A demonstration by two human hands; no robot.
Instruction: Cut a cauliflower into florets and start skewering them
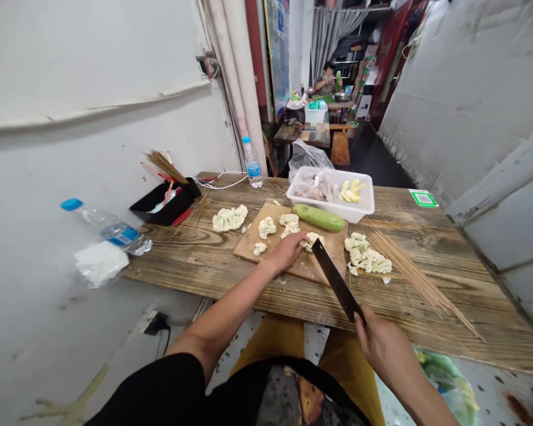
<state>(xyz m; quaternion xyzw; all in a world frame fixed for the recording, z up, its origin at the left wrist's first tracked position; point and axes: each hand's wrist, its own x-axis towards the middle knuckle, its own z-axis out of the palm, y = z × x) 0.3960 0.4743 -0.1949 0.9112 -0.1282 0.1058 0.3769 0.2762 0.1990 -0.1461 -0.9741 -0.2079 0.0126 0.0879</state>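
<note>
My right hand (379, 334) is closed round the handle of a dark cleaver (335, 278), whose far end reaches a cauliflower floret (313, 241) on the wooden cutting board (253, 242). The fingers of my left hand (288, 251) are closed on that floret's left side. Several more pieces, such as a cauliflower floret (267, 227), lie on the board to the left of my fingers. A pale green zucchini-like vegetable (318, 217) rests along the board's far edge. Cut cauliflower (366, 257) is heaped on the table to the right, and a larger cauliflower piece (230, 218) lies left of the board.
Behind the board stands a white plastic tub (333, 204) with bagged meat and yellow slices. Long wooden skewers (417, 275) lie at the right. A black box (160, 207) and water bottles (253, 165) are on the left. Far back, a person (326, 80) sits at another table.
</note>
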